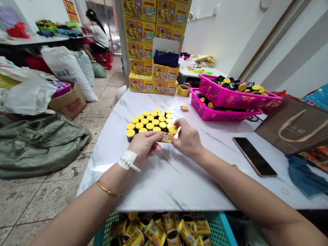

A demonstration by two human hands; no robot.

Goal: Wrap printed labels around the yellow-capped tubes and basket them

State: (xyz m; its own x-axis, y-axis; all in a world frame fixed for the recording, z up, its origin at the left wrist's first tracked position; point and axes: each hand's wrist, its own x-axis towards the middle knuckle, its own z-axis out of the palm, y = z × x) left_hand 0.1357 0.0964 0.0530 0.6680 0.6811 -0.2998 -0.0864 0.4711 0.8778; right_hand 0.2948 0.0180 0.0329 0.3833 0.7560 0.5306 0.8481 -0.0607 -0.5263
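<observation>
My left hand (146,143) pinches a small flat printed yellow sleeve (166,137) between thumb and fingers, above the white marbled table. Close against it, my right hand (188,137) is closed on a small yellow-lidded pot (172,129), with its fingertips also at the sleeve's right end. Most of that pot's body is hidden by the sleeve and fingers. Just beyond both hands stands a tight cluster of black pots with yellow lids (145,121), all upright. Below the table edge, a teal basket (230,240) holds many opened-out printed yellow sleeves (155,234).
Stacked pink baskets (235,99) of pots stand at the back right, near a tape roll (183,90). Printed cartons (140,30) rise at the back. A phone (254,156), brown bag (301,127) and blue cloth (310,177) lie rightward. A person (99,37) sits far left.
</observation>
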